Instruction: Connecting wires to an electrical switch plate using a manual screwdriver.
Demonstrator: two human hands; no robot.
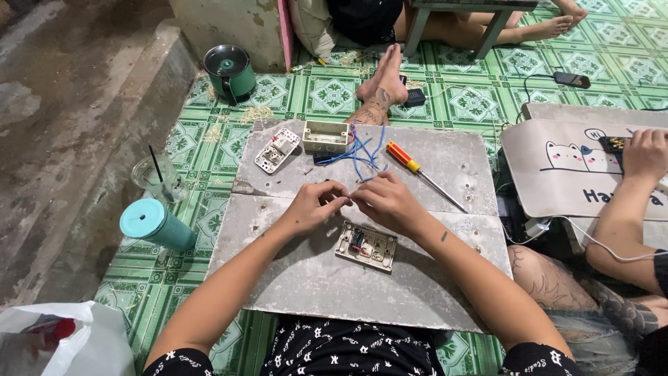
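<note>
The left hand (314,206) and right hand (385,202) meet fingertip to fingertip over the middle of the grey board (292,278), both pinched shut on something small between them, seemingly a wire end, though it is too small to be sure. Blue wires (360,154) lie just beyond the fingers, running away toward the cream wall box (325,136). A switch plate (366,246) lies just below the hands, nearer the right one. The screwdriver (417,170) lies slanted beyond the right hand, handle away. A white socket plate (277,150) sits far left. Another person's hand (646,154) works apart.
</note>
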